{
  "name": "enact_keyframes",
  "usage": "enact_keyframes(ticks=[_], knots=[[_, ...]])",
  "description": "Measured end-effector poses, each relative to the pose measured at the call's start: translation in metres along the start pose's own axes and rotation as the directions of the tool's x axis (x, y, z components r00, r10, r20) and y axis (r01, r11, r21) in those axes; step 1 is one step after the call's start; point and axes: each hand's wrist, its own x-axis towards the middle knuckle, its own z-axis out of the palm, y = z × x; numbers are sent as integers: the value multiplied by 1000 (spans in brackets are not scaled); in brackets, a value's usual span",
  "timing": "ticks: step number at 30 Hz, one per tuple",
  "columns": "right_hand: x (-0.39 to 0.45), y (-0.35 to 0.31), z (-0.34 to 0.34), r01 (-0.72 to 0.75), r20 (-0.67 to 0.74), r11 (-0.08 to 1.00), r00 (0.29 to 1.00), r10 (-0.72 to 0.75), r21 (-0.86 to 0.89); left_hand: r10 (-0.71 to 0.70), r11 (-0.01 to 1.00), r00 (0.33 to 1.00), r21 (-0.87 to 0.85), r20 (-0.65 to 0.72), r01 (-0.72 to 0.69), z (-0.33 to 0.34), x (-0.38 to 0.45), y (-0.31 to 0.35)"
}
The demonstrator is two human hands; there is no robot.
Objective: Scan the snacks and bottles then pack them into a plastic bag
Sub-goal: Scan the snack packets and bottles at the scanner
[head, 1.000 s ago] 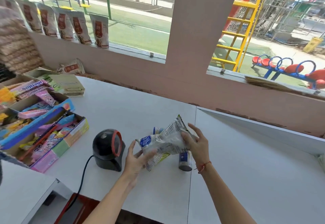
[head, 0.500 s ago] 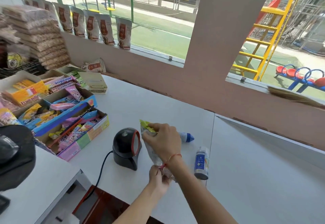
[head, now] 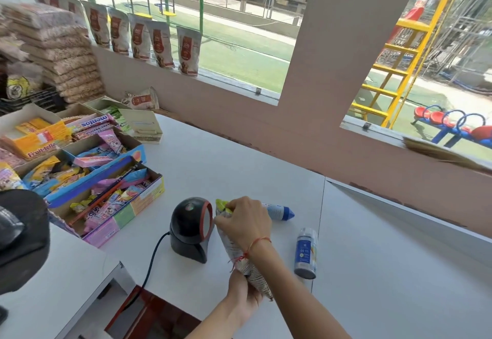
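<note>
Snack packet (head: 234,249) beside barcode scanner (head: 192,228): right hand (head: 246,223) pinches top, left hand (head: 243,294) bottom. Likely light, crinkly, slippery; grip the ends.

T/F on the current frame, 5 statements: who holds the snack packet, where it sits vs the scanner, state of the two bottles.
1. Both hands grip the snack packet. True: right hand at its top, left hand at its bottom.
2. The packet is held right of the scanner. True.
3. Both bottles stand upright. False: the blue-capped bottle lies on its side; the blue-labelled bottle stands.
4. A plastic bag lies open on the counter. False: none is visible.
5. The scanner's window faces the packet. True.
</note>
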Motion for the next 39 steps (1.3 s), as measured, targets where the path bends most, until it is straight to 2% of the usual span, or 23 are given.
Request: enact_keyframes(ticks=[2, 6, 9, 12, 14, 16, 17, 18, 19, 20, 21, 22, 23, 24, 28, 32, 34, 36, 39], knots=[[2, -1, 2, -19, 27, 1000, 999, 19, -13, -7, 1000, 999, -26, 44, 8, -2, -6, -1], [-1, 1, 2, -26, 49, 1000, 998, 26, 3, 22, 1000, 999, -1, 31, -22, 1, -18, -4], [-1, 3, -22, -3, 15, 994, 1000, 1, 110, 38, 997, 999, 70, 19, -39, 7, -22, 5], [24, 23, -62, -15, -120, 951, 991, 55, 310, 113, 980, 994, 162, 13, -113, 32, -24, 29], [49, 44, -88, -48, -149, 832, 977, 155, 553, 232, 952, 973, 210, -13, -224, 51, -14, 49], [71, 69, -100, -91, -70, 552, 962, 263, 829, 361, 909, 931, 243, -51, -339, 68, 3, 67], [81, 86, -97, -112, -28, 409, 947, 321, 905, 415, 887, 905, 260, -90, -381, 77, 11, 73], [89, 105, -90, -156, 7, 361, 925, 380, 919, 468, 862, 872, 293, -147, -413, 84, 18, 78], [95, 126, -81, -220, 0, 482, 910, 414, 848, 520, 833, 829, 335, -206, -440, 90, 24, 81], [99, 146, -69, -291, 5, 703, 926, 378, 649, 561, 809, 788, 370, -255, -457, 96, 27, 83], [99, 162, -55, -293, 70, 891, 955, 288, 346, 588, 793, 753, 393, -296, -465, 98, 30, 83], [100, 174, -40, -200, 163, 977, 969, 187, 69, 603, 784, 727, 408, -327, -467, 101, 34, 83], [99, 180, -26, -115, 270, 990, 954, 131, -76, 604, 785, 715, 416, -351, -459, 102, 38, 83], [95, 181, -16, -66, 326, 991, 940, 101, -117, 607, 781, 705, 436, -366, -447, 101, 40, 82], [91, 178, -8, 41, 236, 981, 972, 5, -187, 606, 763, 720, 505, -339, -404, 93, 47, 80], [84, 187, -37, 78, 144, 997, 987, -73, -27, 454, 828, 802, 517, -388, -219, 88, 51, 71], [77, 189, -50, 109, 101, 988, 988, -120, 105, 344, 867, 903, 455, -257, -201, 88, 43, 59], [70, 190, -59, 125, 73, 974, 987, -141, 188, 219, 893, 975, 410, -38, -184, 89, 29, 46], [62, 190, -65, 116, 137, 956, 978, -157, 270, 163, 877, 958, 409, 238, -251, 87, 12, 36]])
